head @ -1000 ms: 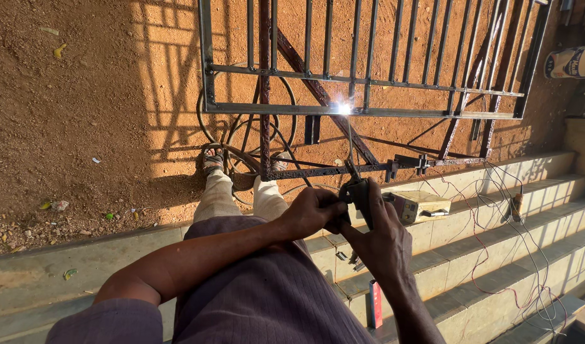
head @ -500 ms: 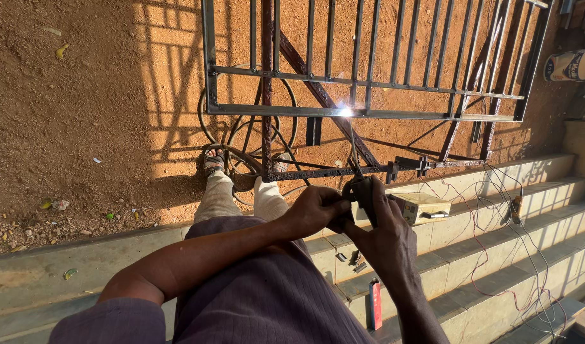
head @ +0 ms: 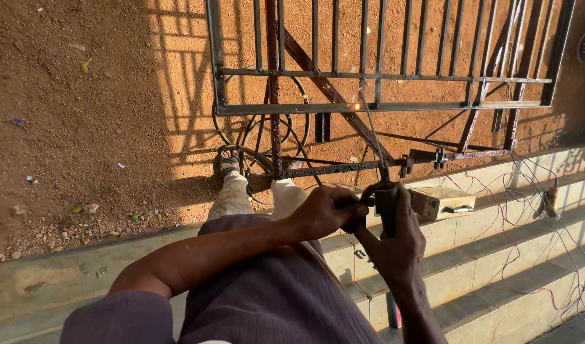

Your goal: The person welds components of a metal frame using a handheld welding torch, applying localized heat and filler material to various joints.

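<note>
I had both hands closed together at the dark welding electrode holder [head: 387, 207]: my right hand [head: 397, 245] was clamped round its handle, and my left hand [head: 324, 210] was curled shut against its near side. The thin welding rod [head: 371, 135] ran up from it to the lower rail of the dark steel barred gate [head: 381, 107], where a small spark glowed. A pale boxy unit [head: 440, 200] sat on the concrete steps [head: 496, 255] just beside my right hand.

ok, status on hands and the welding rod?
Both hands gripping electrode holder. Rod tip at gate rail, small glow. Cables coiled beneath gate.
</note>
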